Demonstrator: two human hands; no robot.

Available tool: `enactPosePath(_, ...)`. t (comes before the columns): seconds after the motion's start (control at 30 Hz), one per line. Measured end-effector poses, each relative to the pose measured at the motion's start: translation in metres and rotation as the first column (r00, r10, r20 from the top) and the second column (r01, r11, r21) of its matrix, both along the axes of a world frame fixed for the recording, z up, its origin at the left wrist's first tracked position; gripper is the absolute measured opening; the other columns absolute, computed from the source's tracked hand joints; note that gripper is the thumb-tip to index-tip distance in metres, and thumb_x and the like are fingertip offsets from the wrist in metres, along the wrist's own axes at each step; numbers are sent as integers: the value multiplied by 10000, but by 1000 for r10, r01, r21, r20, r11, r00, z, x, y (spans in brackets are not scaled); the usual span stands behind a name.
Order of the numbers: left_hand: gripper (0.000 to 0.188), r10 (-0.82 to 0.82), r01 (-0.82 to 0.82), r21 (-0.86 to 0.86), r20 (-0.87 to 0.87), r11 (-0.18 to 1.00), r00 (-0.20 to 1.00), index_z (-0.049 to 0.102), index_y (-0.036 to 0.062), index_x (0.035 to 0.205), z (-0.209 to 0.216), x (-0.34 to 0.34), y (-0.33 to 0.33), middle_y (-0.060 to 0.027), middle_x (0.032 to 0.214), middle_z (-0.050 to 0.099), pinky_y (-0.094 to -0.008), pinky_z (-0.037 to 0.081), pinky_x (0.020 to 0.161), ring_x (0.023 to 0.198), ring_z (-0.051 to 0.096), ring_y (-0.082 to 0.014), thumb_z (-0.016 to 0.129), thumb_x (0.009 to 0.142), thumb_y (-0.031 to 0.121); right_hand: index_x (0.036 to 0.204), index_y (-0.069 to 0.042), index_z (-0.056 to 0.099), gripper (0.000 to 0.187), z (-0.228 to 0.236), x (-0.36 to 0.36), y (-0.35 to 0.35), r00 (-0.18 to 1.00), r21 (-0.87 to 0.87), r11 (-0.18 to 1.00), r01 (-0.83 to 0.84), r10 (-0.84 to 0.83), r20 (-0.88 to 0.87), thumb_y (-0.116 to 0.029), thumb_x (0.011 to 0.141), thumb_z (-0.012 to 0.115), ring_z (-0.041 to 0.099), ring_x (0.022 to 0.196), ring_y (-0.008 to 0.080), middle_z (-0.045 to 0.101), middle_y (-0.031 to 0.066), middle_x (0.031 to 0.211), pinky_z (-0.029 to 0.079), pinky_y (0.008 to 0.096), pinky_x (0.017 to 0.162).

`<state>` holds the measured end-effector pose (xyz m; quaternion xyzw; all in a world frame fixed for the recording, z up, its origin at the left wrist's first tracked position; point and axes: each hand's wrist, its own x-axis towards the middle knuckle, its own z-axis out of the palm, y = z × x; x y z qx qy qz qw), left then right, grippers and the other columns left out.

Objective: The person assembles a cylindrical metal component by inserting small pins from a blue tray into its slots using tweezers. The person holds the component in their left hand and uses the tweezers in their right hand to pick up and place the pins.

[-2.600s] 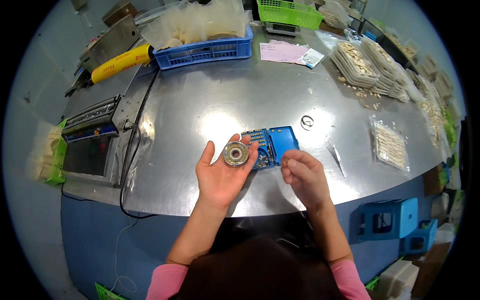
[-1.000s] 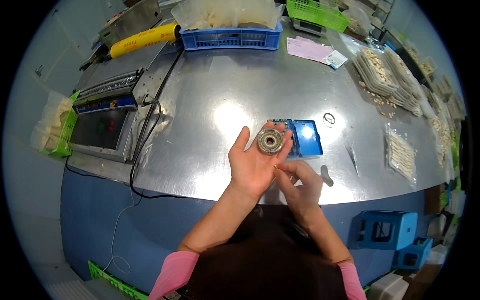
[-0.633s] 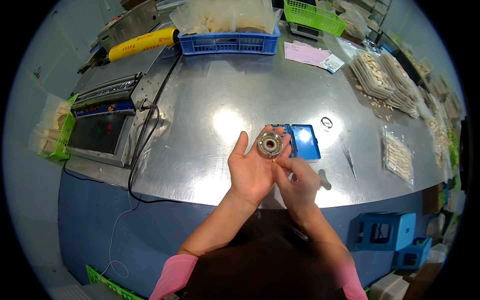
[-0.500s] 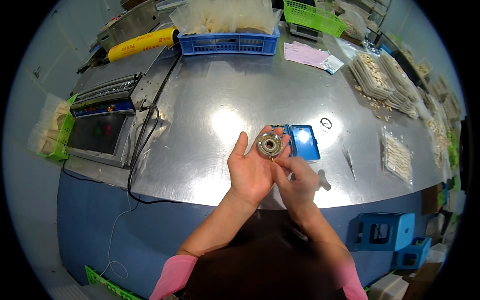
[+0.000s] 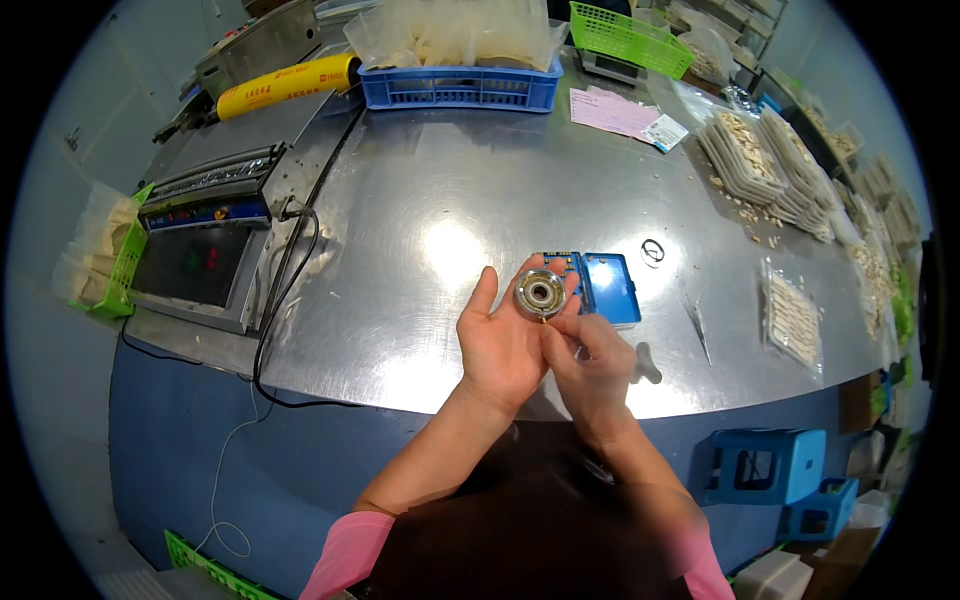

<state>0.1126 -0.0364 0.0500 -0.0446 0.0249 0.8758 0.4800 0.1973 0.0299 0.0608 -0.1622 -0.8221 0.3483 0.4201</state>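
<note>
My left hand (image 5: pixel 503 348) lies palm up above the metal table, thumb apart and fingers outstretched, holding a round metal ball bearing (image 5: pixel 540 292) on the fingers. At the bearing's near edge, my right hand (image 5: pixel 590 368) pinches a small brass-coloured piece (image 5: pixel 544 319) between thumb and forefinger. Its exact kind is too small to make out. Just beyond the hands lies an opened blue case (image 5: pixel 611 288), partly hidden by my left fingers, with small brass-coloured pieces in rows. Right of it rest a thin black ring (image 5: pixel 652 253), tweezers (image 5: pixel 697 328) and a grey flat piece (image 5: pixel 648 363).
A sealing machine (image 5: pixel 205 240) with a black cable stands at left. At the back are a blue crate (image 5: pixel 460 90) of bags, a green basket (image 5: pixel 630 40) and pink papers (image 5: pixel 615 112). Stacked trays (image 5: pixel 745 155) and a sealed pack (image 5: pixel 793 315) lie at right.
Both hands stay almost still around the bearing. The whole view shifts very slightly; nothing is taken up or let go.
</note>
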Motion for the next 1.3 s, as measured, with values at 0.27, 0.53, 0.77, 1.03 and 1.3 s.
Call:
enactPosePath(0.27, 563, 25, -25, 4, -44, 1000, 999, 383, 23, 1300, -1, 0, 0, -193, 1346, 426, -488, 326, 1075, 1301, 364, -362, 419, 946, 459, 819, -3, 667, 77, -2, 2, 0, 998, -76, 997, -13, 19, 67, -2, 750, 703, 564, 595, 109, 617, 56, 708, 444, 230, 540)
enactPosePath(0.53, 568, 23, -24, -18, -49, 1000, 999, 378, 23, 1306, -2, 0, 1, -189, 1341, 429, -484, 327, 1073, 1291, 378, -352, 386, 953, 468, 744, 0, 617, 70, -3, -3, 0, 1000, -58, 998, -15, 14, -26, 40, 745, 675, 542, 518, 144, 574, 79, 630, 447, 249, 490)
enactPosePath(0.77, 572, -14, 15, 24, -44, 1000, 999, 386, 22, 1310, -5, 0, 1, -186, 1345, 434, -508, 323, 1058, 1272, 403, -352, 385, 953, 469, 886, -7, 624, 207, -3, 2, 2, 998, -90, 996, 9, -4, 66, -40, 736, 763, 577, 649, 97, 630, 47, 753, 457, 227, 566)
enactPosePath(1.03, 586, -48, 46, 64, 21, 997, 999, 391, 7, 1306, 0, 0, 1, -199, 1352, 427, -525, 306, 1052, 1271, 406, -358, 391, 950, 472, 863, 10, 588, 224, 1, 8, 18, 998, -68, 997, -41, 44, 48, -7, 716, 756, 574, 622, 144, 602, 83, 772, 490, 248, 568)
enactPosePath(1.3, 579, -52, 49, 63, 44, 997, 998, 389, -9, 1296, 3, 1, 1, -211, 1335, 431, -505, 311, 1062, 1277, 397, -366, 407, 952, 457, 851, -7, 593, 231, 6, 11, 17, 998, -56, 998, 11, -7, 70, -27, 698, 765, 553, 627, 121, 602, 58, 757, 456, 237, 552)
